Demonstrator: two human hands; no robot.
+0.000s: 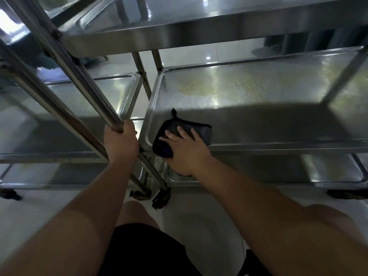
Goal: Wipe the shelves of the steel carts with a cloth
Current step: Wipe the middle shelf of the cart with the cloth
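Right hand (186,150) is flat on the cloth (180,136), fingers straight and slightly fanned, pressing it onto the near left corner of the middle shelf (258,108) of the right cart (229,22). From my feed, going by size:

Right cart fills the upper right — top shelf close overhead, middle shelf lit at the far side and shadowed near the front, bottom shelf (334,170) below it. Left cart (59,120) stands just beside it, its shelves at about the same heights, a narrow gap between the two.

Tiled floor (199,226) under everything, with black shorts (143,250) and a bare knee at the bottom edge.

Left hand (120,142) is wrapped round a slanted steel post (79,76) of the left cart, fingers curled over it.

Cloth is dark, folded, part hanging over the shelf's front lip — a small loop (174,113) sticks out at its far corner.

Black casters (161,198) sit at the cart feet.
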